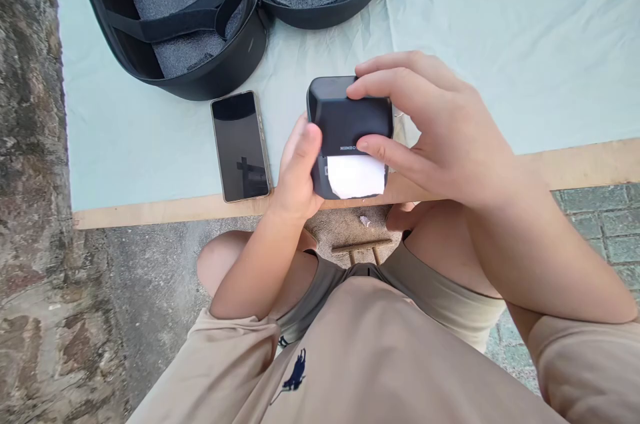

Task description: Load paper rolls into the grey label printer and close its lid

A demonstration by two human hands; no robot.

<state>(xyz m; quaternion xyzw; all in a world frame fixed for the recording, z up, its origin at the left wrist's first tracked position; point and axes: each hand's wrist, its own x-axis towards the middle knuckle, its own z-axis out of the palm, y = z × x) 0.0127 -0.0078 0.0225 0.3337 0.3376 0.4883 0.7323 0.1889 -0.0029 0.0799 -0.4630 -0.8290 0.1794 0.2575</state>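
A small black label printer (pixel 354 119) with "NIIMBO…" lettering is held just over the table's front edge. From its lower side a white strip of paper (pixel 356 177) sticks out, its end torn unevenly. My left hand (pixel 296 174) is closed around the printer's left side, thumb on its edge and the other fingers hidden beneath. Across the right part of the printer my right hand (pixel 435 124) is closed, fingertips on the far edge and thumb by the lettering, just above the paper.
A phone (pixel 241 146) with a dark screen lies left of the printer on the pale cloth-covered table (pixel 500 31). An open black zip case (pixel 220 71) with grey foam and straps stands behind. A rough stone wall (pixel 30 177) borders the left. A paper scrap (pixel 365 221) shows below the table edge.
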